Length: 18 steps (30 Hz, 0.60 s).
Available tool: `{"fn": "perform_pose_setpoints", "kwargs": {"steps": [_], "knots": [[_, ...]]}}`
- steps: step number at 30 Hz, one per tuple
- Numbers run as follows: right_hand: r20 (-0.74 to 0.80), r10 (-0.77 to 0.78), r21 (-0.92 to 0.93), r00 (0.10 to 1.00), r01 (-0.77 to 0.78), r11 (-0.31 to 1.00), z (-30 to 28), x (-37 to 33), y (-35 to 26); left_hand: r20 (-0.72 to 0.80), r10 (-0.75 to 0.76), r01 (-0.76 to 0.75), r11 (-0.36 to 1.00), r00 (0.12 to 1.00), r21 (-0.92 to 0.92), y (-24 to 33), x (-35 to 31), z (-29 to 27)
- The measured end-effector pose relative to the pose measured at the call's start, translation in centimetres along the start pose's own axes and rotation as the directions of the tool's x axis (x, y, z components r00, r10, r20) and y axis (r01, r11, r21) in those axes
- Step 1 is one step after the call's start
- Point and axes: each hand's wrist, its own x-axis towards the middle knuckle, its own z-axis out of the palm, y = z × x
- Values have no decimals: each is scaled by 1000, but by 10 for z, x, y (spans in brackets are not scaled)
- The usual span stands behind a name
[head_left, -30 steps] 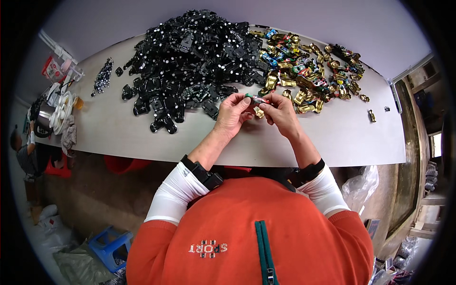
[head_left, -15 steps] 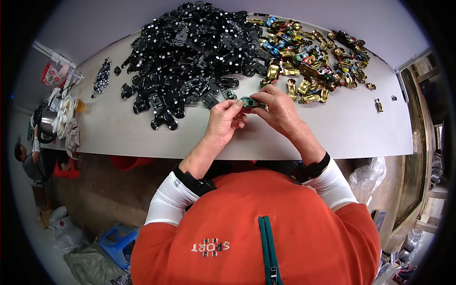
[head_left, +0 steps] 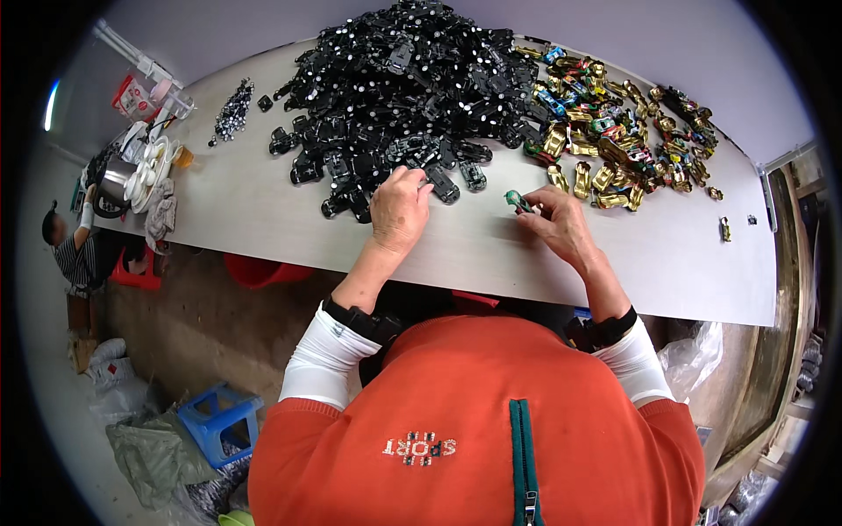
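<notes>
My left hand (head_left: 400,210) is at the near edge of a large heap of black toy car chassis (head_left: 412,88). Its fingers are curled together at the side of one black toy car chassis (head_left: 443,185), gripping at its edge; the fingertips are partly hidden. My right hand (head_left: 561,223) pinches a small green toy car body (head_left: 516,202) between thumb and fingers, just above the table. Between the hands, a grey-green chassis (head_left: 473,175) lies at the heap's front.
Gold and coloured toy car bodies (head_left: 605,131) spread over the back right of the table (head_left: 456,254). Small silvery parts (head_left: 233,112) lie at the left. Beyond them are a steel pot (head_left: 116,184), white dishes (head_left: 151,175) and another person (head_left: 74,250). A blue stool (head_left: 219,425) stands below.
My hands have parted. The left has gone to the edge of the black heap; the right has carried the green car body away to the right. The whole view has shifted slightly.
</notes>
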Motion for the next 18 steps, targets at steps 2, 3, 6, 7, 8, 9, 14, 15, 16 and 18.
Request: {"fn": "perform_pose_setpoints", "kwargs": {"steps": [2, 3, 6, 7, 8, 9, 14, 15, 16, 18], "knots": [[22, 0, 42, 1000, 0, 999, 5, -4, 2, 40, 168, -171, 982, 985, 82, 2, 3, 0], [35, 4, 61, 999, -6, 998, 8, -8, 3, 68, 259, -265, 958, 964, 110, 0, 6, 1], [52, 50, 121, 997, -56, 991, 14, -11, 9, 208, 424, -459, 873, 881, 164, -5, 22, -1], [68, 71, 152, 995, -81, 985, 16, -12, 11, 258, 399, -441, 888, 880, 131, -9, 24, 3], [61, 41, 169, 997, -50, 984, 16, -11, 9, 308, 373, -420, 902, 875, 101, -12, 28, 7], [54, 10, 185, 998, -19, 983, 17, -10, 5, 357, 348, -398, 915, 867, 74, -15, 30, 8], [220, 209, 518, 953, -296, 802, 12, -11, -10, 590, -182, 577, 557, 787, -597, -12, 27, 0], [252, 188, 585, 949, -304, 752, 12, -11, -10, 648, -155, 654, 355, 746, -668, -12, 24, -1], [282, 163, 647, 945, -313, 696, 12, -10, -10, 698, -113, 707, 135, 707, -694, -11, 21, 0], [348, 125, 719, 929, -351, 600, 13, -5, -14, 756, -77, 741, -160, 650, -652, -3, 12, 2]]}}
